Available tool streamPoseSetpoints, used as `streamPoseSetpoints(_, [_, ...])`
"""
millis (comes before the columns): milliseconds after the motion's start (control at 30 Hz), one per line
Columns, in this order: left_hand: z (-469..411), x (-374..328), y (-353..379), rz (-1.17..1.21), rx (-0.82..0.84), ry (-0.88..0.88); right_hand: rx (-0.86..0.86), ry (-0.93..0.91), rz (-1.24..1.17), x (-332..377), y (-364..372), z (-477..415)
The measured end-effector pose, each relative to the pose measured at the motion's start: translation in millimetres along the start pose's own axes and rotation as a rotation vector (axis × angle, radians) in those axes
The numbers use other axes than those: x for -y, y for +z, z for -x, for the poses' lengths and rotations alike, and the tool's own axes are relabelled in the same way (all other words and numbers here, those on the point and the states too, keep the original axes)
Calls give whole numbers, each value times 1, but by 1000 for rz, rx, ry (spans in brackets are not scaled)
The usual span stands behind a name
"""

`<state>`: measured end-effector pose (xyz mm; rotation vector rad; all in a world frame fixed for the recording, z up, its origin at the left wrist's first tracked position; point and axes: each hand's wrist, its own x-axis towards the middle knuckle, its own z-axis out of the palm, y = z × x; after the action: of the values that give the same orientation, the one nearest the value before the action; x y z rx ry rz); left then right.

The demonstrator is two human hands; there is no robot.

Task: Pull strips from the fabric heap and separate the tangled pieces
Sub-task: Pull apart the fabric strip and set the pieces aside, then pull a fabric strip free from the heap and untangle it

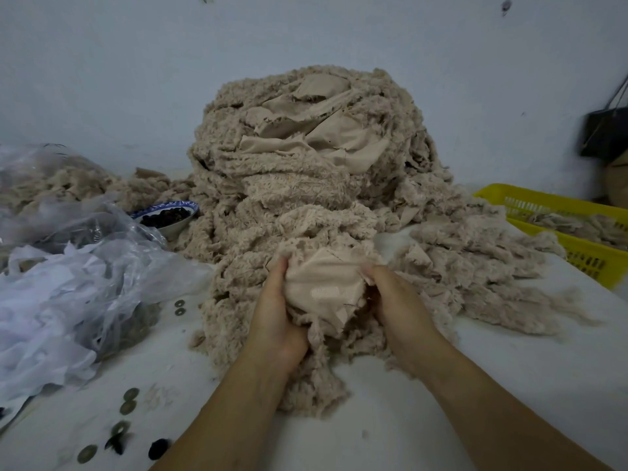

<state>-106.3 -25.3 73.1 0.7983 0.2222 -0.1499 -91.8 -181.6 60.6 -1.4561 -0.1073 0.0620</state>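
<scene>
- The left hand (277,321) has its fingers (276,268) curled round the left edge of a piece of fabric (323,287) and grips it.
- The right hand (397,300) grips the right edge of the same piece. Its fingers (372,271) are bent tightly into the fluffy border, so the tips are hidden.
- The piece of fabric sits between the 2 sets of fingers, with its smooth pale backing turned up and its frayed, fluffy side underneath.
- The piece is at the near foot of the heap (306,164) and touches it.
- The heap rises just beyond the fingertips as a tall mound of beige fluffy strips, with a few smooth pieces showing near its top.
- Loose strips trail from the heap under both wrists and spread out to the right of the right fingers across the white table (441,402).
- To the left of the left fingers lie crumpled clear plastic bags (85,266); one farther back holds more beige fluff.
- Beyond the left fingers and to their left, a blue-and-white bowl (168,215) with dark contents stands just beside the heap.
- Well apart to the right of the right fingers, a yellow basket (560,246) sits at the table's edge with some fluffy strips inside.
- Round coins (129,401) with holes lie on the table left of the left forearm, and 2 more lie near the bags, left of the left wrist.
- A dark bag (605,134) hangs against the wall beyond the basket.
</scene>
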Motion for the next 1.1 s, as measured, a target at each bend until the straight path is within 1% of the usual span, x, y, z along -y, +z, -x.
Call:
streamPoseSetpoints(100, [-4, 1, -1, 31, 12, 2, -27, 62, -66, 0, 0, -1])
streamPoseSetpoints(167, [-2, 1, 2, -5, 28, 5, -40, 67, -73, 1, 0, -2])
streamPoseSetpoints(233, [-1, 4, 2, -114, 51, 49, -27, 42, -79, 3, 1, -1])
streamPoseSetpoints(300, [0, 9, 3, -291, 82, 127, -15, 7, -70, 4, 1, 1])
streamPoseSetpoints(367, [2, 12, 4, -394, 72, 149, -31, -18, -62, 4, 1, 0])
streamPoseSetpoints(433, [3, 13, 5, -398, 54, 137, -27, -27, -70, 5, 1, 0])
streamPoseSetpoints(500, [5, 12, 5, -393, 74, 133, 18, -26, -113, 4, 1, 0])
streamPoseSetpoints(533, [7, 11, 7, -393, 98, 134, 37, -30, -107, 3, 1, -1])
streamPoseSetpoints(600, [11, 10, 10, -408, 114, 143, 53, -63, -22, 2, 0, 1])
streamPoseSetpoints(633, [13, 9, 11, -418, 104, 152, 33, -82, 27, 1, -1, 2])
streamPoseSetpoints(733, [19, 7, 18, -439, 109, 182, -137, -98, 86, 3, -4, -1])
streamPoseSetpoints(800, [23, 8, 24, -460, 139, 202, -252, -69, -6, 6, -10, -7])
streamPoseSetpoints(867, [26, 10, 27, -481, 187, 234, -389, -51, -177, 13, -25, -13])
streamPoseSetpoints(900, [27, 9, 28, -475, 194, 246, -452, -56, -259, 16, -34, -15])
streamPoseSetpoints(933, [27, 8, 27, -458, 187, 250, -494, -60, -288, 19, -43, -16])
streamPoseSetpoints(1000, [26, 4, 23, -426, 169, 241, -494, -84, -196, 18, -49, -16])
streamPoseSetpoints(1100, [27, 3, 22, -406, 145, 174, -357, -112, 100, 11, -33, -15])
